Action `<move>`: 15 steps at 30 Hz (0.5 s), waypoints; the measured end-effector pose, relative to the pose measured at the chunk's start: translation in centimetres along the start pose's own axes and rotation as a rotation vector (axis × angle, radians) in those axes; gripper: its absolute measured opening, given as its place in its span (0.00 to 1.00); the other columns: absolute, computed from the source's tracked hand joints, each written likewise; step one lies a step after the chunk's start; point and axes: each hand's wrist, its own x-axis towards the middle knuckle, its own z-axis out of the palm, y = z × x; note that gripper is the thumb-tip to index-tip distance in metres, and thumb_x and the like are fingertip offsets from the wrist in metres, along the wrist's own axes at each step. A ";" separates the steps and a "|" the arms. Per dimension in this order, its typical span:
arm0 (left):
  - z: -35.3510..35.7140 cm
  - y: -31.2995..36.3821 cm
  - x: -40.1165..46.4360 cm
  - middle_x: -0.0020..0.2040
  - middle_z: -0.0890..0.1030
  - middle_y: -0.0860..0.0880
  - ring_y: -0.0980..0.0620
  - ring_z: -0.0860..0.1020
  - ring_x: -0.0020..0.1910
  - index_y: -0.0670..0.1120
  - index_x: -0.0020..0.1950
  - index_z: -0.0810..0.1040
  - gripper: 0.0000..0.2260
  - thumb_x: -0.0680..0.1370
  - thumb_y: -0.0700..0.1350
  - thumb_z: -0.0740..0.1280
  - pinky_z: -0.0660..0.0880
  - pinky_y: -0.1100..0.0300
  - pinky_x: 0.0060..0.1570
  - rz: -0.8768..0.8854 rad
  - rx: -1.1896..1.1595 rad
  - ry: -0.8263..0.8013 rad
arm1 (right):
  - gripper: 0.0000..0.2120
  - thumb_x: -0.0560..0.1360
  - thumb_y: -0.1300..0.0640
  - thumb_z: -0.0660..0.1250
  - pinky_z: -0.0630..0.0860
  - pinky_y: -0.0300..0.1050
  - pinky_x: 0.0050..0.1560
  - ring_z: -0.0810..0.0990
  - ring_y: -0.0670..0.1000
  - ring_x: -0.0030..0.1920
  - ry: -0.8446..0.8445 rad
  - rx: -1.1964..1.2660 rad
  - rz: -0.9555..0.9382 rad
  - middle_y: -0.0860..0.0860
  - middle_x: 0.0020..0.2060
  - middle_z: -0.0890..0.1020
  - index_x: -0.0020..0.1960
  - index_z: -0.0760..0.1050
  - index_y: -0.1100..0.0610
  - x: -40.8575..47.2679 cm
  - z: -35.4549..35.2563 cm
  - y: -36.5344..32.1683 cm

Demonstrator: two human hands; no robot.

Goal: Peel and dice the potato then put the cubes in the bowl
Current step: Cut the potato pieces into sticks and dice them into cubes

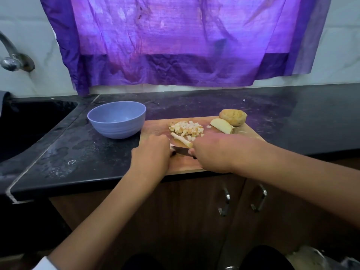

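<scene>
A wooden cutting board (194, 164) lies on the black counter. On it sit a pile of potato cubes (187, 128), a long potato strip (181, 140), a cut potato piece (222, 125) and a rough potato chunk (232, 116) at the far right. My right hand (212, 152) grips a knife (182, 151) whose blade points left, low over the board. My left hand (151, 152) is curled at the blade's tip; a small pale bit shows under its fingers. An empty blue bowl (116, 118) stands left of the board.
A black sink (29, 123) with a metal tap (13, 59) lies at the far left. Purple cloth (175, 41) hangs on the wall behind. Cabinet doors with metal handles (226, 201) are below the counter edge.
</scene>
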 end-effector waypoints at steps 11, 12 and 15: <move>0.3 -1.8 1.0 0.47 0.77 0.47 0.50 0.73 0.41 0.52 0.63 0.79 0.12 0.81 0.48 0.63 0.76 0.54 0.51 0.033 0.001 -0.091 | 0.15 0.79 0.61 0.60 0.72 0.48 0.41 0.78 0.56 0.50 0.173 0.040 0.134 0.54 0.53 0.78 0.65 0.67 0.59 -1.3 3.7 -2.7; 0.5 -1.8 1.0 0.49 0.78 0.47 0.49 0.74 0.43 0.52 0.63 0.79 0.13 0.81 0.49 0.62 0.75 0.54 0.52 0.036 0.013 -0.085 | 0.15 0.80 0.61 0.59 0.71 0.48 0.39 0.79 0.56 0.50 0.207 0.041 0.147 0.55 0.54 0.78 0.66 0.65 0.59 -0.8 4.1 -2.7; 0.9 -2.2 0.8 0.55 0.81 0.47 0.47 0.77 0.52 0.52 0.61 0.80 0.11 0.81 0.49 0.62 0.75 0.52 0.56 0.093 -0.008 -0.023 | 0.13 0.81 0.60 0.58 0.69 0.47 0.37 0.80 0.55 0.51 0.277 0.043 0.189 0.54 0.54 0.79 0.66 0.67 0.58 0.0 4.5 -2.4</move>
